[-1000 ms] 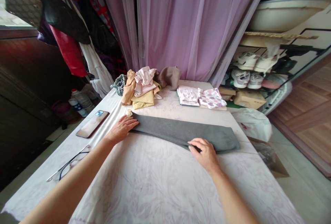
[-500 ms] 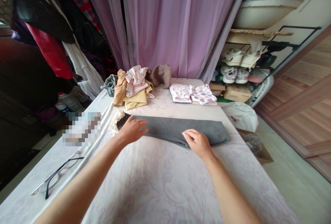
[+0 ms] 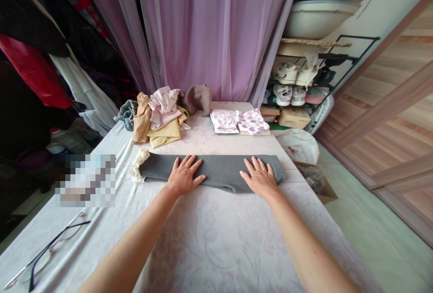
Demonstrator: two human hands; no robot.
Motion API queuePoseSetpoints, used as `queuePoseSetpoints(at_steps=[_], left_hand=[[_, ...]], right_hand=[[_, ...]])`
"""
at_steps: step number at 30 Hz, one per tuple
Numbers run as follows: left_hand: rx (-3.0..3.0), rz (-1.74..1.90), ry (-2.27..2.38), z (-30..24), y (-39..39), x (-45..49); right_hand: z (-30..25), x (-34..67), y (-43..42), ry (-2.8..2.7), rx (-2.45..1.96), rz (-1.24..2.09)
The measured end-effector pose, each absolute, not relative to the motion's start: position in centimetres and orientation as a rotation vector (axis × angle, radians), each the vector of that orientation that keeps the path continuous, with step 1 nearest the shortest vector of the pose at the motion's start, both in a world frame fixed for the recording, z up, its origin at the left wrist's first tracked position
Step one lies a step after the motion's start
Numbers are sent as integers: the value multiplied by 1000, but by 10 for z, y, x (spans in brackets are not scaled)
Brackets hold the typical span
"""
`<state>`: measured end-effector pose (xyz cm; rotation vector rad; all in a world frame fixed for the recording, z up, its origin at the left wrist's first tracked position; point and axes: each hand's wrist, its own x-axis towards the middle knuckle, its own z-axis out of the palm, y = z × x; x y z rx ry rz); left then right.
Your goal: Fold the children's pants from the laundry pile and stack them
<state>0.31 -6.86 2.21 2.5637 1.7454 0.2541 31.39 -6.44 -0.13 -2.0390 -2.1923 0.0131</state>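
Left hand (image 3: pixel 184 176): flat, palm down, fingers spread, pointing far.
Right hand (image 3: pixel 260 178): flat, palm down, fingers spread, pointing far, apart from the other hand.
Left forearm (image 3: pixel 135 243): bare, angled far and rightward.
Right forearm (image 3: pixel 306 243): bare, angled far and leftward.

Single head-worn view, from above and just behind the left hand (image 3: pixel 184 176) and right hand (image 3: pixel 260 178). Facing forward and down, along a sheet-covered bed (image 3: pixel 203 248) toward a lilac curtain (image 3: pixel 189 35). Close on the hands, farther from the curtain.

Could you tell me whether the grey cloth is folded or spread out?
Folded: the grey cloth lies in a long narrow band on the sheet, with the left hand and right hand flat on top.
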Motion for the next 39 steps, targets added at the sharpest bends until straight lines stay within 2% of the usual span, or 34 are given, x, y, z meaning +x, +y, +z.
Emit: queuePoseSetpoints(at_steps=[7,10,15,19,22,29,32,35,39], left_hand=[[2563,304,1744,18,-70,3],[2568,316,1745,18,-70,3],[2565,301,1758,20,-71,3],[2560,314,1759,20,-71,4],[2562,325,1772,18,-72,5],[2444,351,2024,11,-73,-13],[2371,375,2145,9,-72,-27],[2339,355,2210,11,-73,-34],[2310,304,2229,15,-74,-31]], right_hand=[[1,354,-70,-2009,-1802,-167],[14,369,-62,-1633,-1975,-228],[25,403,-31,-1461,-2429,196],[24,418,-18,-1570,-2230,543],[34,412,-16,-1529,-2047,650],[76,404,1,-1408,-1656,436],[60,405,13,-1396,-1673,369],[30,400,16,-1446,-1923,305],[10,390,3,-1551,-1976,20]])
